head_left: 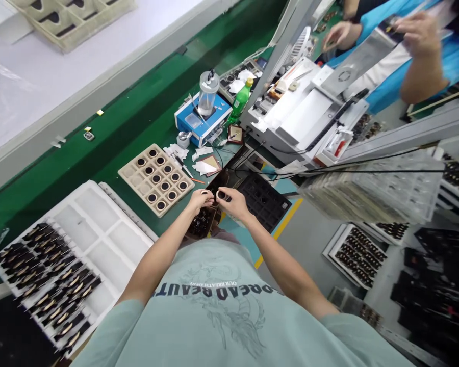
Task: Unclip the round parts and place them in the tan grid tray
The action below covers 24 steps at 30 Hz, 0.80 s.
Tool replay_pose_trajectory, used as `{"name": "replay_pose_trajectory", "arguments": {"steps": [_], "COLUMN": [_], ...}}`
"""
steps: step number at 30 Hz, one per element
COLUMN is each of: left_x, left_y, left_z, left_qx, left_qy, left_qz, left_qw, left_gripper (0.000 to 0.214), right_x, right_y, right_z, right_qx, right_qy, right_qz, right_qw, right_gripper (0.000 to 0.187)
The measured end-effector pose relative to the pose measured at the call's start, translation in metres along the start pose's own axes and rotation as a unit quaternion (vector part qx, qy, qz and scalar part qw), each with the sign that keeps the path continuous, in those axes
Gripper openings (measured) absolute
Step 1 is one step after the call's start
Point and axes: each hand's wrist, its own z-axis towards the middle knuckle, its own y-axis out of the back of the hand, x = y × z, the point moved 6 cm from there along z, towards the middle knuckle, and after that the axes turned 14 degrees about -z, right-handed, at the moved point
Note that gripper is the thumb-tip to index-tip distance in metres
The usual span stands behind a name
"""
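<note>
Both hands are close together in front of my shirt, over the near edge of the green bench. My right hand (234,202) is closed, thumb and fingers pinching a round black-faced piece (223,195) with a pale rim, which looks like a watch case. Just beside it, my left hand (201,200) has its fingers bent around a small rimmed dark piece (205,192), mostly covered by the fingers. Left of the hands lies a beige compartment tray (134,179) with rows of similar round black pieces. Below them, a container of small dark parts (201,223) shows partly.
A white tray (110,219) with black and gold parts lies at left. Behind are a blue device (191,120) with a clear canister (208,94), a green bottle (241,99) and tissues (204,167). A black tray (265,201) sits at right. A co-worker's hands (418,38) work beyond.
</note>
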Motion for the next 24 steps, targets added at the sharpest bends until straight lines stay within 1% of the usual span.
{"name": "replay_pose_trajectory", "arguments": {"steps": [3, 6, 8, 10, 13, 16, 19, 22, 24], "left_x": [-0.009, -0.011, -0.010, -0.009, -0.009, -0.011, -0.014, -0.014, -0.010], "left_y": [-0.014, -0.024, -0.029, -0.031, -0.027, -0.017, 0.002, 0.032, 0.058], "left_z": [0.025, 0.043, 0.051, 0.056, 0.057, 0.049, 0.031, 0.001, -0.026], "left_qx": [-0.058, -0.089, -0.093, -0.091, -0.087, -0.082, -0.073, -0.074, -0.086], "left_qy": [-0.024, -0.028, -0.019, -0.008, 0.001, -0.006, -0.021, -0.033, -0.040], "left_qz": [0.018, 0.028, 0.025, 0.018, 0.001, -0.023, -0.049, -0.075, -0.090], "left_qw": [0.998, 0.995, 0.995, 0.996, 0.996, 0.996, 0.996, 0.994, 0.991], "left_gripper": [0.017, 0.016, 0.020, 0.031, 0.046, 0.049, 0.036, 0.026, 0.021], "right_x": [-0.026, -0.045, -0.055, -0.064, -0.072, -0.069, -0.060, -0.044, -0.026], "right_y": [0.021, 0.033, 0.035, 0.032, 0.024, 0.015, 0.008, 0.002, -0.001], "right_z": [0.015, 0.019, 0.017, 0.012, 0.005, 0.001, 0.000, 0.001, 0.003], "right_qx": [-0.050, -0.085, -0.100, -0.105, -0.097, -0.071, -0.035, 0.001, 0.024], "right_qy": [-0.067, -0.130, -0.167, -0.203, -0.252, -0.269, -0.278, -0.280, -0.255], "right_qz": [-0.005, 0.023, 0.069, 0.121, 0.189, 0.259, 0.295, 0.343, 0.389], "right_qw": [0.997, 0.988, 0.978, 0.966, 0.944, 0.925, 0.913, 0.897, 0.885], "right_gripper": [0.040, 0.046, 0.052, 0.059, 0.065, 0.067, 0.065, 0.061, 0.060]}}
